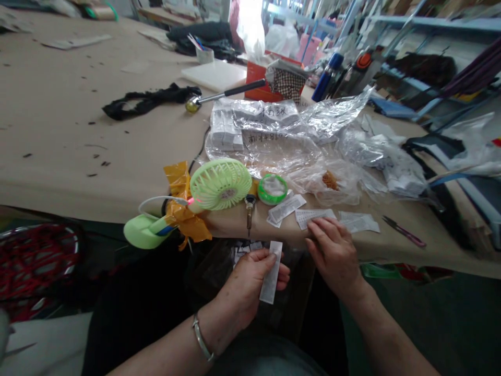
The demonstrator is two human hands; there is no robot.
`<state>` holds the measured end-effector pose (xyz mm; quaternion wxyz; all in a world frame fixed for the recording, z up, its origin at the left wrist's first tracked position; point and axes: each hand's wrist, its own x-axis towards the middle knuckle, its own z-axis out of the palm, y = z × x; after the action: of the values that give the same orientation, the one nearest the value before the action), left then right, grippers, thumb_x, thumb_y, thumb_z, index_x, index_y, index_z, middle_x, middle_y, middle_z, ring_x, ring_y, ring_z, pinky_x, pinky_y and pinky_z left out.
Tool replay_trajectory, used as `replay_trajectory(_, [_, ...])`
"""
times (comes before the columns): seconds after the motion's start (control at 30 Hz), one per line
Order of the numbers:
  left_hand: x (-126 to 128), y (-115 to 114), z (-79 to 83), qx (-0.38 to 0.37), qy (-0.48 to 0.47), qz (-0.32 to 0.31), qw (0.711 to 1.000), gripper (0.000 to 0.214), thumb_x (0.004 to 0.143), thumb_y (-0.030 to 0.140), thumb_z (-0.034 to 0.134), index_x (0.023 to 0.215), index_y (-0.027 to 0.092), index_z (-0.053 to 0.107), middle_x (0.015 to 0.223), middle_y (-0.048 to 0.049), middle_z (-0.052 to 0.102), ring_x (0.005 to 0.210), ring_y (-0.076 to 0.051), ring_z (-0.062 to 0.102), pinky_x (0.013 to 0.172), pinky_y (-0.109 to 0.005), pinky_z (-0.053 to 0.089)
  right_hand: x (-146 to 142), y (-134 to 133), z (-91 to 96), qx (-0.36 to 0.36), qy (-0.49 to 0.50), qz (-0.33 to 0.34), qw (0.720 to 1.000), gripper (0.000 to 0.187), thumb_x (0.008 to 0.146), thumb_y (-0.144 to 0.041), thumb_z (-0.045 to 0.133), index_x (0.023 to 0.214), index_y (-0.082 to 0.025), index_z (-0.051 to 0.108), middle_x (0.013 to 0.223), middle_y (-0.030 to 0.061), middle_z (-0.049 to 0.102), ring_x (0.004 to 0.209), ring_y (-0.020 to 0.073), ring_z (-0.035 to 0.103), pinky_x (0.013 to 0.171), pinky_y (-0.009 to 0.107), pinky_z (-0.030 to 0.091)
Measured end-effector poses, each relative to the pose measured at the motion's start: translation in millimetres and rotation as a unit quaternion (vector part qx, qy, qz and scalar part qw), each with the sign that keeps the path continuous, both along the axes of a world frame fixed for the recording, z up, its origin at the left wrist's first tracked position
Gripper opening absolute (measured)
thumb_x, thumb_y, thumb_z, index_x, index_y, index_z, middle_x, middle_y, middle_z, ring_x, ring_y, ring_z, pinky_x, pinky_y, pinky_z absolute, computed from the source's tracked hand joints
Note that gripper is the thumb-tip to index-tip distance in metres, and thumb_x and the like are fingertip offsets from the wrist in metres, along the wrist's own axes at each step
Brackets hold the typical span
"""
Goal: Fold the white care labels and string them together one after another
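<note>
My left hand [250, 284] is closed on a narrow white label strip [271, 272], held upright below the table's front edge. My right hand [332, 250] rests with fingers stretched out at the table edge, its fingertips touching a white label sheet [315, 215]. Two more label sheets [285, 208] [358, 222] lie to either side of that one. A green roll of tape [272, 188] sits just behind them. A light green handheld fan [211, 190], wrapped with yellow tape, lies to the left at the table edge.
Crumpled clear plastic bags [297, 136] with packets of labels fill the table's middle. Pink-handled snips [403, 231] lie at the right edge. A black fabric strip [148, 100] and a metal-headed tool [223, 95] lie farther back, beside a red box [260, 83]. Shelving stands at back right.
</note>
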<state>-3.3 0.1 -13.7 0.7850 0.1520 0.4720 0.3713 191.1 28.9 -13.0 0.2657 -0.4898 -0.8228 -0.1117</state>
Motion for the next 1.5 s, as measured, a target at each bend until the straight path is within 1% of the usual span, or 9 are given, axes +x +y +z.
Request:
replay_trajectory(0.23, [3.5,-0.2,1.5,-0.026,0.027,-0.006,0.999,0.009,0.084,0.017,0.055,0.086,0.011,0.061,0.067,-0.0072,0.068,0.055,-0.013,0.063,0.055,-0.024,0.051,7.0,5.3,-8.7,0.035,0.052,0.022,0.998,0.015,0.084,-0.016,0.061,0.096,-0.020,0.068,0.100,0.0059,0.071,0.101,0.0223,0.061,0.093,0.042,0.046])
replay_trajectory(0.53, [3.9,3.1,11.3,-0.046,-0.007,-0.018,0.999,0.011,0.083,0.017,0.055,0.087,0.010,0.062,0.072,-0.0092,0.069,0.056,-0.014,0.063,0.055,-0.025,0.051,3.9,-2.1,-11.3,0.038,0.190,0.075,0.978,0.020,0.081,-0.011,0.061,0.095,-0.025,0.068,0.102,0.0040,0.069,0.110,0.0244,0.059,0.097,0.050,0.044])
replay_trajectory(0.73, [4.1,2.9,13.2,-0.009,-0.096,0.027,0.995,0.007,0.071,0.013,0.065,0.075,0.009,0.068,0.067,-0.0048,0.065,0.054,-0.010,0.058,0.051,-0.020,0.043,-32.8,-33.6,-9.8,-0.044,0.154,0.221,0.962,0.016,0.082,-0.010,0.060,0.088,-0.023,0.069,0.093,0.0036,0.071,0.107,0.0221,0.060,0.095,0.047,0.045])
replay_trajectory(0.87, [2.8,-0.8,9.4,-0.009,-0.119,0.066,0.991,0.010,0.062,0.015,0.073,0.068,0.009,0.067,0.066,-0.0039,0.065,0.058,-0.010,0.057,0.052,-0.019,0.040,-42.6,-42.7,-18.6,-0.059,0.135,0.232,0.962,0.017,0.086,-0.013,0.056,0.087,-0.023,0.069,0.092,0.0026,0.072,0.105,0.0192,0.061,0.097,0.044,0.045])
replay_trajectory(1.0, [2.2,-3.7,6.7,-0.010,-0.115,0.080,0.990,0.017,0.063,0.021,0.075,0.071,0.009,0.066,0.069,-0.0044,0.065,0.058,-0.010,0.057,0.052,-0.019,0.040,-44.3,-43.6,-19.9,-0.071,0.124,0.234,0.962,0.017,0.086,-0.012,0.056,0.089,-0.023,0.068,0.093,0.0026,0.072,0.108,0.0191,0.059,0.098,0.043,0.044])
replay_trajectory(1.13, [1.6,-4.4,6.4,-0.009,-0.097,0.058,0.994,0.009,0.068,0.015,0.071,0.072,0.009,0.065,0.064,-0.0036,0.064,0.053,-0.009,0.057,0.049,-0.018,0.040,-44.2,-45.0,-12.5,-0.075,0.110,0.242,0.961,0.019,0.084,-0.010,0.057,0.095,-0.022,0.067,0.094,0.0030,0.072,0.108,0.0199,0.060,0.098,0.043,0.045])
replay_trajectory(1.23, [-0.9,-4.3,7.1,-0.021,-0.058,0.040,0.997,0.007,0.077,0.016,0.064,0.079,0.010,0.064,0.067,-0.0056,0.067,0.053,-0.011,0.060,0.053,-0.021,0.047,-26.5,-40.6,-6.9,-0.057,0.118,0.203,0.970,0.030,0.084,-0.012,0.057,0.112,-0.021,0.061,0.101,0.0059,0.070,0.110,0.0227,0.059,0.095,0.046,0.047])
replay_trajectory(1.4, [-4.3,-3.1,5.7,-0.055,0.016,0.010,0.998,0.007,0.082,0.017,0.059,0.084,0.011,0.062,0.070,-0.0087,0.069,0.059,-0.015,0.066,0.059,-0.026,0.054,37.6,-21.1,-6.2,0.030,0.056,-0.047,0.997,0.047,0.086,-0.027,0.057,0.131,-0.017,0.047,0.119,0.0147,0.060,0.119,0.0307,0.050,0.098,0.054,0.043])
replay_trajectory(1.5, [-3.0,-3.4,3.8,-0.058,0.018,0.003,0.998,0.006,0.083,0.016,0.058,0.084,0.011,0.061,0.071,-0.0086,0.069,0.060,-0.015,0.066,0.058,-0.026,0.055,65.9,-15.2,-12.0,0.020,-0.036,-0.115,0.992,0.043,0.088,-0.029,0.055,0.129,-0.016,0.050,0.122,0.0148,0.059,0.119,0.0312,0.049,0.099,0.053,0.040])
